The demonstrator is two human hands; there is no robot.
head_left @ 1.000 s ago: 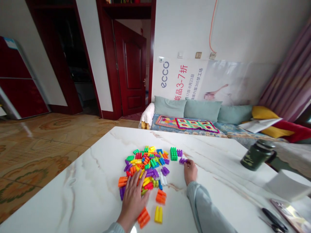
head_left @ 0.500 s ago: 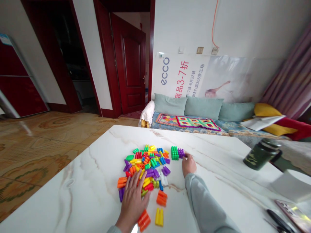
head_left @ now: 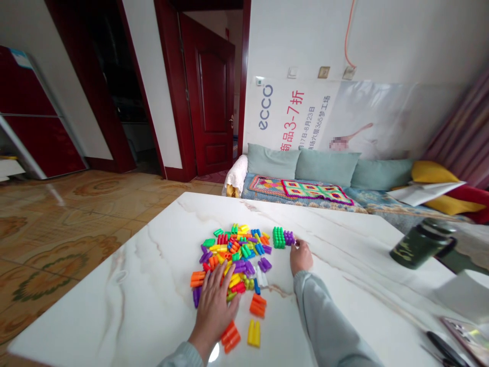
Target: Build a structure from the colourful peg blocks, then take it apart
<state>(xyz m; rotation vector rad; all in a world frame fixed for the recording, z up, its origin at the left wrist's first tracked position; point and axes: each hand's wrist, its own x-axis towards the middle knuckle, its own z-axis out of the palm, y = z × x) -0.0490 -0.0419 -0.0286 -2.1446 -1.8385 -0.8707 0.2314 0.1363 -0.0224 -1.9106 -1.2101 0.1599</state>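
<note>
A heap of small plastic blocks [head_left: 233,257] in many colours lies on the white marble table [head_left: 153,285]. My left hand [head_left: 216,300] rests flat on the near edge of the heap, fingers stretched out. My right hand [head_left: 300,256] is pinched on a purple block [head_left: 290,238] that touches the right side of a green block stack [head_left: 278,237]. Loose orange blocks [head_left: 230,336] and a yellow block [head_left: 253,333] lie near my left wrist.
A dark green camouflage flask [head_left: 420,244] lies at the right of the table. Scissors [head_left: 445,349] and a phone [head_left: 468,334] sit at the near right corner. Beyond the table stand a sofa [head_left: 305,178] and a red door [head_left: 210,97].
My right hand slid the purple block to the left until it met the green stack. My left hand stayed flat on the heap. The view shifted slightly.
</note>
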